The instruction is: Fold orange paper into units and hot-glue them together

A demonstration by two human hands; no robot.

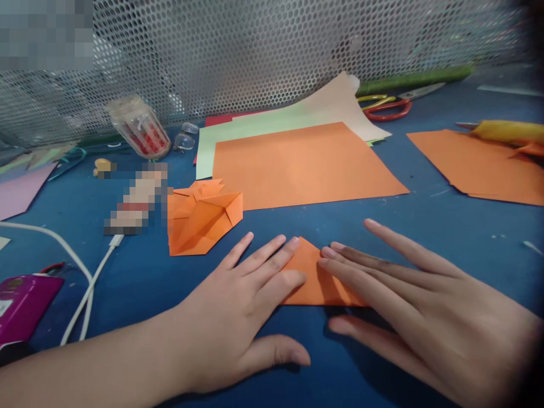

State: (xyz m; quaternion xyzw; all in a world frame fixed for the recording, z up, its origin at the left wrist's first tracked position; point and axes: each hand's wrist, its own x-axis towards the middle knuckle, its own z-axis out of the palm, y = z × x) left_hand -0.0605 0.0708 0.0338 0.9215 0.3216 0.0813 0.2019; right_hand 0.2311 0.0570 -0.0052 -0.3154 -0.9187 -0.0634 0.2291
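Note:
A folded piece of orange paper (312,283) lies flat on the blue table, its peak pointing away from me. My left hand (250,303) rests on its left side with the fingers spread and the thumb apart on the table side. Over the right slope lies my right hand (408,300), fingers stretched out and fingertips touching the paper. Both hands cover parts of the sheet's sides. Just beyond my left fingers sits an orange folded paper shape (206,218) with several creased flaps.
Behind lies a flat orange sheet (301,164) on pale green and cream paper. Scissors (386,107) lie at the back, near a metal mesh (255,56). More orange paper (480,164) is at right. At left are a jar (140,127), a white cable (91,283) and a purple pack (32,306).

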